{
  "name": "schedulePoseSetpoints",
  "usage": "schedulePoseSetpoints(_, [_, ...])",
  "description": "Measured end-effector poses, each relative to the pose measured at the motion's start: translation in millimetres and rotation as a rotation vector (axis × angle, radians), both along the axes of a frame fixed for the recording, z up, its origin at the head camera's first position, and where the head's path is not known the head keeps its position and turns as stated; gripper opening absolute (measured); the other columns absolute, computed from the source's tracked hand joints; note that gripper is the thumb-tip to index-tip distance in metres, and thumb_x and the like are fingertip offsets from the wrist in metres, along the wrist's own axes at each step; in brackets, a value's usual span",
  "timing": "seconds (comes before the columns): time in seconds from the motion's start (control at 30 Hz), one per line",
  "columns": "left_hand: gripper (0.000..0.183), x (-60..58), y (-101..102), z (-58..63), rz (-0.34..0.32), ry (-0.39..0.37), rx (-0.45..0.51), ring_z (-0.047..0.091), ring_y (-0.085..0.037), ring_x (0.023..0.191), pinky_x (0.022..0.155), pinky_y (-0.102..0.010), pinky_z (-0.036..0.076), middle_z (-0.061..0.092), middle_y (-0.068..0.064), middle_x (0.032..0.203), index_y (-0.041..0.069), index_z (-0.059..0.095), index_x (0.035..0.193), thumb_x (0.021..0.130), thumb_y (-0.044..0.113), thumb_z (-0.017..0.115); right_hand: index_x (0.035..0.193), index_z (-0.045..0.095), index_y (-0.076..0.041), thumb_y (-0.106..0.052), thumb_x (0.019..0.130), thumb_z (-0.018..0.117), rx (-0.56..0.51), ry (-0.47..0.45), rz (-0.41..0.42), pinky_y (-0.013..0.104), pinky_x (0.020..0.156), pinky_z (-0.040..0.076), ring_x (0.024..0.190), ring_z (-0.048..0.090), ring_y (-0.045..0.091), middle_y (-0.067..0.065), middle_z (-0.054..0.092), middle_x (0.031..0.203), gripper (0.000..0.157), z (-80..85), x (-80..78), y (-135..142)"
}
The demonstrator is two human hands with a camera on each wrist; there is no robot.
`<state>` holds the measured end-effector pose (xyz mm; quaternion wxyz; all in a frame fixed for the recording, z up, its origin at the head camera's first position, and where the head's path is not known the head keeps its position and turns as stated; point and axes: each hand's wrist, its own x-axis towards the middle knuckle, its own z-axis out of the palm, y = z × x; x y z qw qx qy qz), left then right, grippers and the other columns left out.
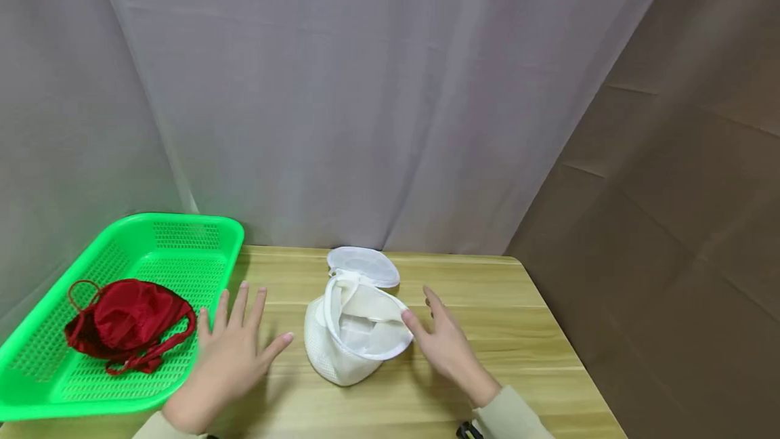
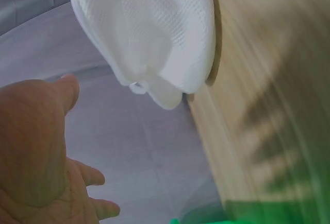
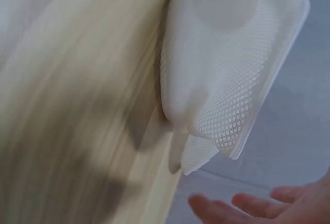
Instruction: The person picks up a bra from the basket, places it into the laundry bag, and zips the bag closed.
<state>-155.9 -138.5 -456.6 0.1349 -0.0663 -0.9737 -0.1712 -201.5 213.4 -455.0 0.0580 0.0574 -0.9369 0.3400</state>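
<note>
A white mesh laundry bag (image 1: pixel 329 351) stands on the wooden table with its round mouth open, tilted to the front right, and its flat lid (image 1: pixel 365 266) folded back behind. Pale lining shows inside. My left hand (image 1: pixel 231 351) hovers between the bag and the green basket, fingers spread and nothing held. To the right of the bag is my right hand (image 1: pixel 445 344), fingers loosely extended, with the thumb tip close to the bag's rim. Both wrist views show the mesh side of the bag (image 2: pixel 154 28) apart from the palm.
On the left sits a green plastic basket (image 1: pixel 234 239) with perforated walls. In it lies a dark red, shiny cloth item (image 1: pixel 137 320) with cords. Grey curtain fabric (image 1: pixel 341 100) hangs behind the table (image 1: pixel 487 303), and a brown covering (image 1: pixel 682 236) is on the right.
</note>
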Motion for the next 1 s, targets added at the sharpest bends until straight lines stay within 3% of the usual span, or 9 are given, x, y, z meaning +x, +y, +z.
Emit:
schedulePoseSetpoints(0.1, [0.094,5.5,-9.8,5.1,0.009,0.012,0.008,0.008,-0.053,0.139,0.103,-0.072,-0.005,0.017,-0.025,0.155,0.007,0.023,0.153,0.088,0.07,0.047,0.15,0.031,-0.013,-0.063,0.092,0.049,-0.156,-0.082,-0.014,0.051,0.088,0.049,0.116,0.054,0.039,0.02,0.051,0.135,0.079,-3.2,-1.2,-2.1])
schedulePoseSetpoints(0.2, [0.095,8.4,-17.2,12.2,0.011,0.01,0.028,0.014,-0.055,0.136,0.101,-0.075,0.003,0.02,-0.026,0.154,0.006,0.023,0.153,0.087,0.069,0.049,0.149,0.031,-0.007,-0.061,0.094,0.048,-0.304,-0.168,0.008,0.048,0.081,0.054,0.114,0.054,0.042,0.025,0.049,0.132,0.078,-4.4,-1.8,-2.1])
schedulePoseSetpoints(0.4, [0.096,9.9,-27.6,22.7,0.001,-0.013,0.045,0.02,-0.058,0.132,0.099,-0.076,0.012,0.02,-0.025,0.154,0.008,0.017,0.154,0.088,0.07,0.047,0.148,0.024,0.002,-0.054,0.096,0.048,-0.541,-0.322,0.028,0.052,0.082,0.052,0.116,0.049,0.051,0.036,0.038,0.136,0.08,1.8,2.6,-3.9])
schedulePoseSetpoints(0.73, [0.098,8.8,-49.5,33.7,0.024,-0.036,0.029,0.023,-0.059,0.129,0.097,-0.075,0.015,0.023,-0.03,0.151,0.009,0.013,0.155,0.088,0.071,0.047,0.146,0.026,0.004,-0.057,0.089,0.059,-0.613,-0.362,-0.026,0.047,0.078,0.055,0.098,0.061,0.032,0.032,0.043,0.128,0.089,-13.4,-4.9,-4.5])
schedulePoseSetpoints(1.0, [0.1,1.9,-68.2,45.3,0.039,-0.086,0.001,0.023,-0.062,0.127,0.094,-0.077,0.016,0.023,-0.034,0.149,0.004,0.013,0.154,0.088,0.071,0.045,0.139,0.036,0.008,-0.051,0.089,0.064,-0.692,-0.374,-0.047,0.041,0.075,0.056,0.091,0.063,0.026,0.027,0.053,0.119,0.082,-16.9,-5.1,-4.2])
